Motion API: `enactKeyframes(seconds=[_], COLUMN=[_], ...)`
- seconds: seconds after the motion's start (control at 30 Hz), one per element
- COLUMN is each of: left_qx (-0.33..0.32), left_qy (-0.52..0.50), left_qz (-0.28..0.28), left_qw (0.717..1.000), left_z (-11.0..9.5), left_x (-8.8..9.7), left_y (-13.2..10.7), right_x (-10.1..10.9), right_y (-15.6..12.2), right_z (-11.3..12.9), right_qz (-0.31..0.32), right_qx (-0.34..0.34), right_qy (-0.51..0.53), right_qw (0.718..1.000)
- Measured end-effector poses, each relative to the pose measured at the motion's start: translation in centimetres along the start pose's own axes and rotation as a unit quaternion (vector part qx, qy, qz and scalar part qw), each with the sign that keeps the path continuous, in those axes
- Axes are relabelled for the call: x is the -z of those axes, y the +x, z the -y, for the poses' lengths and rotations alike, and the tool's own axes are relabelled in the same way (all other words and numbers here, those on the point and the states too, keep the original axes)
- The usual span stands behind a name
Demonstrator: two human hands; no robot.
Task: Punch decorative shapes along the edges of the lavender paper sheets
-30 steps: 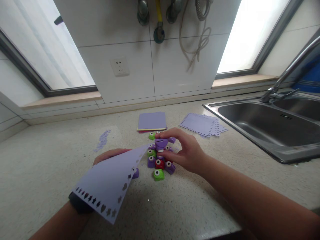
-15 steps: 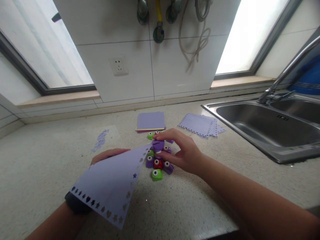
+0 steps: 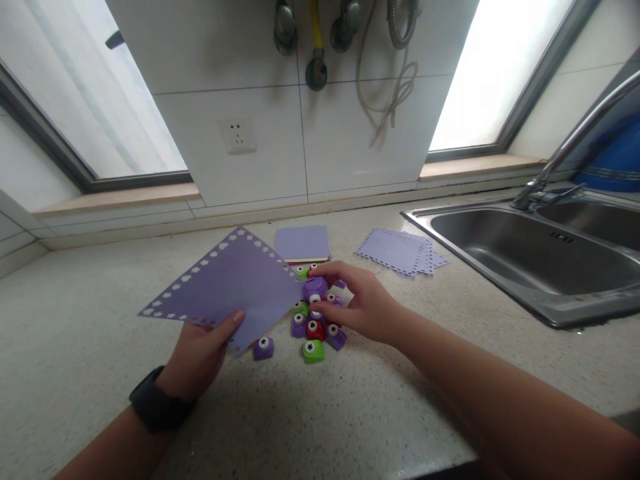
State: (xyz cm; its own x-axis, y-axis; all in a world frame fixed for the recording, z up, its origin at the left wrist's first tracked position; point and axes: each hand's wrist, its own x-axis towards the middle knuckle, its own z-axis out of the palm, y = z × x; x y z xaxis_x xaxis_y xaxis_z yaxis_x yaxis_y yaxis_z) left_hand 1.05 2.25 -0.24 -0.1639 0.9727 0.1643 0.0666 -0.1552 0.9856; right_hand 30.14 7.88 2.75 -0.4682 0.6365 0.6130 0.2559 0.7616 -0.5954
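Note:
A lilac paper sheet [image 3: 235, 280], with small shapes cut along its edges, is pinched in my left hand [image 3: 203, 357]. The thumb lies on top of the paper and the fingers are below, partly hidden. My right hand [image 3: 367, 303] grips a purple craft punch [image 3: 315, 288] between thumb and fingers. One sheet corner meets the left side of this punch; whether it sits in the slot is unclear. Under and around the right hand are several small punches, among them a green punch [image 3: 313, 351], a red punch [image 3: 315, 329] and a separate purple punch [image 3: 263, 348].
Behind the punches lies a stack of lilac paper [image 3: 302, 244]. To its right, several edge-punched sheets [image 3: 393, 250] overlap near the steel sink [image 3: 560, 315]. The speckled counter [image 3: 85, 360] runs along a tiled wall. A dark wristband [image 3: 161, 402] is on my left wrist.
My left hand has turned the sheet, swinging its punched edges from the lower front up to the back left. The left purple punch has come into view. My right hand stays on its punch.

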Motion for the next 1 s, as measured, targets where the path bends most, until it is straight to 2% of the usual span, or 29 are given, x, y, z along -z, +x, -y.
enactKeyframes(seconds=[0.1,0.2,0.47,0.67,0.77,0.9,1.0], left_qx=[0.005,0.004,0.022,0.026,0.018,0.034,0.016], left_qy=[-0.004,-0.010,-0.018,-0.033,-0.003,0.016,0.005], left_qz=[-0.024,-0.026,-0.025,-0.022,-0.021,-0.037,-0.044], left_qw=[1.000,1.000,0.999,0.999,1.000,0.999,0.999], left_z=[-0.4,0.0,0.5,0.5,0.3,0.3,0.4], left_x=[-0.3,-0.2,0.1,0.0,0.0,0.0,0.2], left_y=[-0.1,-0.1,-0.1,-0.1,-0.2,-0.3,-0.2], right_x=[-0.2,-0.4,-1.0,-1.1,-1.2,-1.0,-0.7], right_y=[0.0,0.0,0.0,-0.1,-0.1,0.1,0.2], right_z=[-0.1,-0.4,-0.8,-0.8,-0.9,-0.6,-0.3], right_qz=[0.013,0.026,0.045,0.052,0.061,0.074,0.082], right_qx=[-0.029,-0.056,-0.136,-0.134,-0.130,-0.134,-0.130], right_qy=[0.023,0.070,0.214,0.253,0.270,0.264,0.249], right_qw=[0.999,0.996,0.966,0.957,0.952,0.952,0.956])
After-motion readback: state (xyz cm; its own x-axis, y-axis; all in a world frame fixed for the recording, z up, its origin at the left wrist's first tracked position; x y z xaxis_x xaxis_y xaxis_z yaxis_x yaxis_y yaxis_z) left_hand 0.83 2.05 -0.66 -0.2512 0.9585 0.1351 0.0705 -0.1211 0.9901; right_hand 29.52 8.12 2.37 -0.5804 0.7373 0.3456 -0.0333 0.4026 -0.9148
